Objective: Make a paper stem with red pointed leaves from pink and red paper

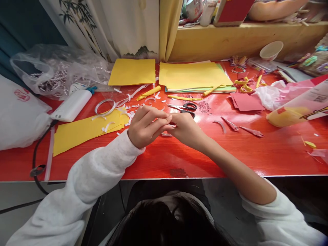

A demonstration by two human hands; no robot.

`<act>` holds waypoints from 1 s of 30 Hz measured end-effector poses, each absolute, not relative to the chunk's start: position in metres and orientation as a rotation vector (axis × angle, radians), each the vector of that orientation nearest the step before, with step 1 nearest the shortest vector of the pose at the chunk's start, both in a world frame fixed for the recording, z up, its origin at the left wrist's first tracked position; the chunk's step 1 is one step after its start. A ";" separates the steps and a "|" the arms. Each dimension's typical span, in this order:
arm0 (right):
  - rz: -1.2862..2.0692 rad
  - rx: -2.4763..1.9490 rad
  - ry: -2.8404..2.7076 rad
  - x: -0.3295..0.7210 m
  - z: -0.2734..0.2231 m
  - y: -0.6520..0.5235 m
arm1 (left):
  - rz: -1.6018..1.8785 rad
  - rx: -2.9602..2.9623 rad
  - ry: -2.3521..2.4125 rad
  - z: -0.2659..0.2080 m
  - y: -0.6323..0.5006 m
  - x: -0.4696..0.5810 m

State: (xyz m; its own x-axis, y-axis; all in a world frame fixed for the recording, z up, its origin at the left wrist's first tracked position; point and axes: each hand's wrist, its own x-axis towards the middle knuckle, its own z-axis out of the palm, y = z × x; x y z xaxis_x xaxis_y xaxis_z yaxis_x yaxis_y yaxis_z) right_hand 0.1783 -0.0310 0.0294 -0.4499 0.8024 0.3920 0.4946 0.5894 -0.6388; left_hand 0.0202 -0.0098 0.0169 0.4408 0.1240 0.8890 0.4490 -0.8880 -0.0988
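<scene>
My left hand [147, 126] and my right hand [187, 130] meet above the red table, fingertips pressed together. Both are closed, and whatever lies between the fingers is mostly hidden; only a small pale edge shows there. Just behind the hands lie scissors [183, 107] with black handles. White paper scraps [132, 112] are scattered beside my left hand, around a roll of white tape [105, 107]. To the right of my right hand lie two thin folded pink paper pieces [230, 124] and a curved pale strip [220, 126].
Yellow sheets [132, 71] and a stack of coloured paper [189, 75] lie at the back. Yellow strips [84, 131] and a white power bank [71, 105] are at left. Red paper squares [247, 101] and a cup with yellow contents [289, 114] stand at right.
</scene>
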 end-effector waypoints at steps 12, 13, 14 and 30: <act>0.506 -1.043 -2.198 0.174 0.032 -0.032 | -1.417 -2.342 -0.770 0.016 -0.014 0.019; 0.501 -1.039 -2.193 0.174 0.031 -0.032 | -1.422 -2.391 -0.807 0.014 -0.013 0.019; 0.508 -1.036 -2.188 0.174 0.031 -0.032 | -1.437 -2.432 -0.838 0.013 -0.013 0.018; 0.622 -1.039 -2.107 0.173 0.032 -0.035 | -1.362 -2.441 -0.608 0.011 -0.011 0.012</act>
State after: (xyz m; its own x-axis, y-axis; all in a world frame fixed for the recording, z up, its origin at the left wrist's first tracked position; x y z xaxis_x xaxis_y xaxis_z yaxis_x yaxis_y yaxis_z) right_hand 0.1728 -0.0349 0.0318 -0.4361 0.8186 0.3737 0.4841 0.5635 -0.6694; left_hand 0.0119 -0.0112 0.0107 0.4669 0.2233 0.8557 0.4877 -0.8721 -0.0386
